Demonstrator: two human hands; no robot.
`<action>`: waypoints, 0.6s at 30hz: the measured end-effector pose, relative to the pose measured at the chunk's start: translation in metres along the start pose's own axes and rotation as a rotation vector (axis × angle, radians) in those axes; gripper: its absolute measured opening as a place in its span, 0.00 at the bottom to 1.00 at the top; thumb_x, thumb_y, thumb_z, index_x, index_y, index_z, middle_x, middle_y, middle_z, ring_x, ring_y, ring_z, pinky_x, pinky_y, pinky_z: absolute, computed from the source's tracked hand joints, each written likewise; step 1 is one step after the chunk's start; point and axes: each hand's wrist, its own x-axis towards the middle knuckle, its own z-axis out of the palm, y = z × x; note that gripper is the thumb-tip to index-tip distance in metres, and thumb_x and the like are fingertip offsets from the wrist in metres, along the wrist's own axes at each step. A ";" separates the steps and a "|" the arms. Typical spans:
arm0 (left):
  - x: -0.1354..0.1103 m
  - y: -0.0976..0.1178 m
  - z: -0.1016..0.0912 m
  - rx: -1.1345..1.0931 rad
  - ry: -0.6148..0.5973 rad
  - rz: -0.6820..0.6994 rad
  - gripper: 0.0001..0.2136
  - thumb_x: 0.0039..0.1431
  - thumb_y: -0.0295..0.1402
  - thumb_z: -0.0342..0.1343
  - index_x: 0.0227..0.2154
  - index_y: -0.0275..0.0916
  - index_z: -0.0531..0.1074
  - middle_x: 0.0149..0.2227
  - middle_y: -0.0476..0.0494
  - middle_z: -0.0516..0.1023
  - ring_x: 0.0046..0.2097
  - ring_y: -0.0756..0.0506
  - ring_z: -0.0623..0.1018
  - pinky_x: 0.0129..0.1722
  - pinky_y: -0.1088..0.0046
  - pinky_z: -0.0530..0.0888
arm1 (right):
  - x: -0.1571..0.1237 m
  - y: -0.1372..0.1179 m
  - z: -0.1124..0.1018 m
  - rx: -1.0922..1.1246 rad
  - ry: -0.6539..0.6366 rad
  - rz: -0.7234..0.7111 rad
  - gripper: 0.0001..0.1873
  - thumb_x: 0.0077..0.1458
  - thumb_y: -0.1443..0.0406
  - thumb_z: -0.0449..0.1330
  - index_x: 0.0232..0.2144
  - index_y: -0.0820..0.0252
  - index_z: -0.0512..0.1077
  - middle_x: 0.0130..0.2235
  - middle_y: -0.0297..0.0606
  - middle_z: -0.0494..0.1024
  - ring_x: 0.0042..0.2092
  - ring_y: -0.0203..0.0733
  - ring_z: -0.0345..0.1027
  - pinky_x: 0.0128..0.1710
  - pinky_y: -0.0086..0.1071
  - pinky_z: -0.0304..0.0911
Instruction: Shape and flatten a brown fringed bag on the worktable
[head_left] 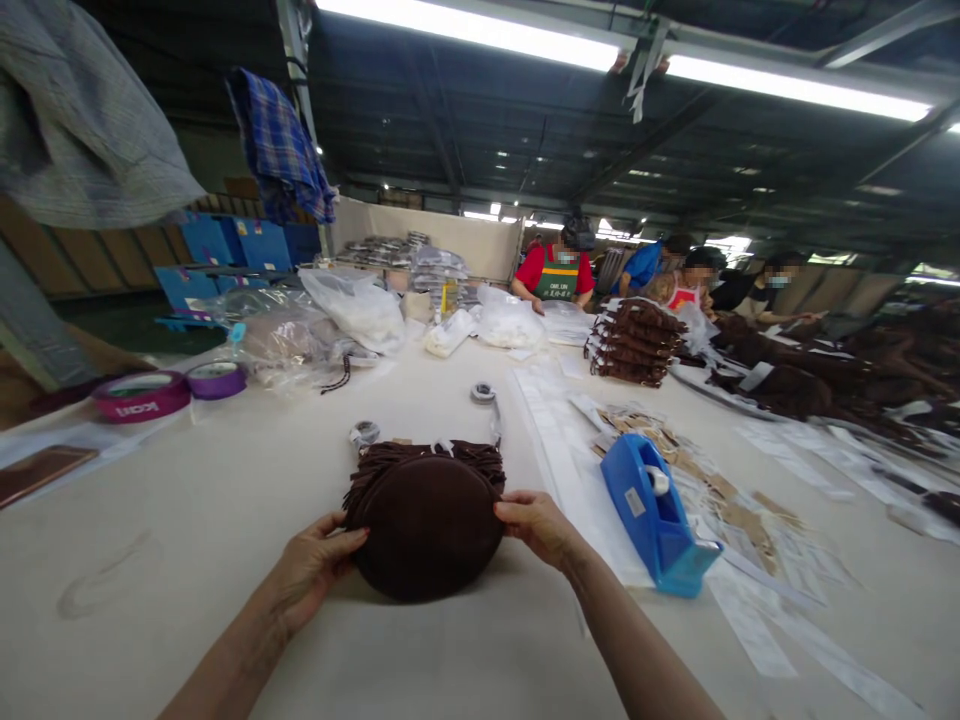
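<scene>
A round dark brown suede bag [427, 520] with a fringe along its far edge lies flat on the white table [225, 520] in front of me. My left hand [315, 562] grips its left edge, fingers curled onto the suede. My right hand [538, 525] holds the right edge the same way. Two metal rings [364, 433] on a strap lie just beyond the fringe.
A blue tape dispenser [660, 520] stands right of the bag, among paper labels and strips [720, 490]. Purple tape rolls [216, 379] and plastic bags [352, 305] sit at the left rear. A stack of brown bags [634, 342] and several seated workers [556, 272] are at the far end.
</scene>
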 end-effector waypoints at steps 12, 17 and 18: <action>0.016 -0.002 -0.007 0.263 0.075 0.222 0.15 0.21 0.26 0.64 0.19 0.36 0.69 0.16 0.55 0.70 0.20 0.53 0.67 0.17 0.83 0.61 | -0.004 0.030 0.019 -0.129 0.269 -0.167 0.09 0.23 0.69 0.67 0.15 0.62 0.71 0.17 0.30 0.71 0.22 0.32 0.59 0.25 0.28 0.52; 0.009 -0.002 -0.007 0.233 0.015 0.213 0.19 0.22 0.33 0.67 0.24 0.36 0.69 0.21 0.51 0.74 0.26 0.49 0.72 0.24 0.75 0.69 | -0.004 0.022 0.023 -0.174 0.264 -0.209 0.10 0.24 0.68 0.67 0.14 0.61 0.70 0.16 0.28 0.69 0.21 0.32 0.57 0.24 0.28 0.51; 0.008 -0.001 -0.006 0.209 0.014 0.207 0.20 0.22 0.33 0.67 0.24 0.36 0.69 0.22 0.51 0.74 0.26 0.49 0.72 0.25 0.75 0.70 | -0.005 0.020 0.023 -0.186 0.274 -0.216 0.10 0.24 0.68 0.67 0.13 0.61 0.69 0.16 0.27 0.68 0.21 0.32 0.56 0.23 0.28 0.50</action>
